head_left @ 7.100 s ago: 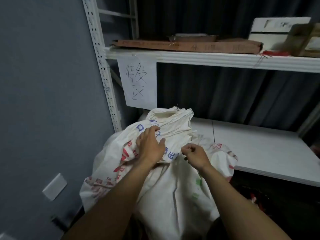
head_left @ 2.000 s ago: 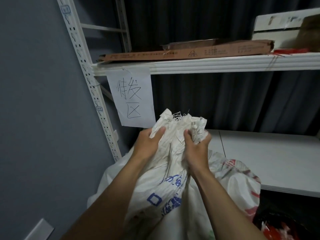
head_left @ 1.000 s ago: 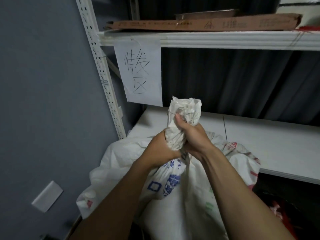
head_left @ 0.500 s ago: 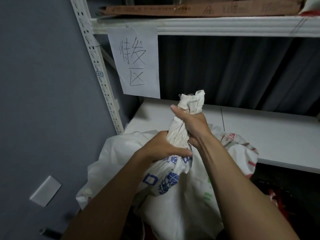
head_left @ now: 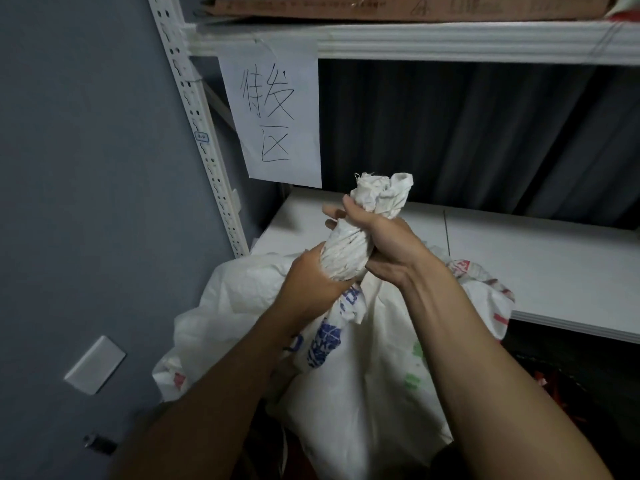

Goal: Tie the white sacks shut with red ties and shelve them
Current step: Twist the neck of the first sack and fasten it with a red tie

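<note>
White woven plastic fills the near middle of my view. The sack (head_left: pixel 363 393) stands below my forearms with its body bulging wide, and it carries blue print by the left wrist and a green mark on its right side. More white woven cloth spreads to the left and right of it, and I cannot tell whether that belongs to the same sack.

The sack's long axis runs near upright. Its mouth is gathered into a twisted neck (head_left: pixel 346 254) that points up and leans a little to the right. My left hand (head_left: pixel 311 275) is clamped round the base of that neck, with the fingers curled in from the left. My right hand (head_left: pixel 384 237) grips the neck just above, with the thumb lying up the near side and the fingers wrapped behind. A crumpled tuft of the mouth sticks out above the right hand.

The sack sits in front of the left end of the white lower shelf (head_left: pixel 554 265), with its neck rising above the board's level. On the grey wall to the left is a white wall plate (head_left: pixel 95 363).

Farther back, a perforated white upright (head_left: pixel 194 126) carries the rack. A paper sign (head_left: pixel 277 116) with handwritten characters hangs from the upper shelf (head_left: pixel 450 41), and a flat cardboard box (head_left: pixel 381 6) lies on that shelf. A dark curtain (head_left: pixel 485 133) hangs behind.
</note>
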